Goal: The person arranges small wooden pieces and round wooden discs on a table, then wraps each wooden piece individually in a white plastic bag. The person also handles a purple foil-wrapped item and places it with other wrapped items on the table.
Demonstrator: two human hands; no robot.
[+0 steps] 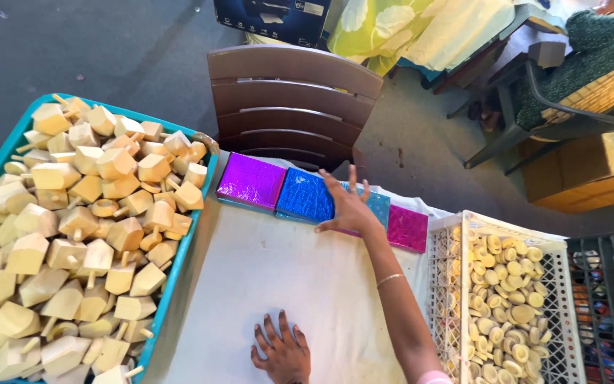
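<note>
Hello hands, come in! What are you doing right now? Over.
Right hand flat on the shiny foil squares, fingers spread. Left hand flat on the white cloth, empty. Nothing blocking; teal tray of wooden tops alongside.

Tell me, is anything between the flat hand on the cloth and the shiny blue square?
Nothing visible. The left hand lies flat on the white cloth, and only bare cloth stretches up to the shiny blue foil square. The right hand already rests on that square's right edge.
</note>
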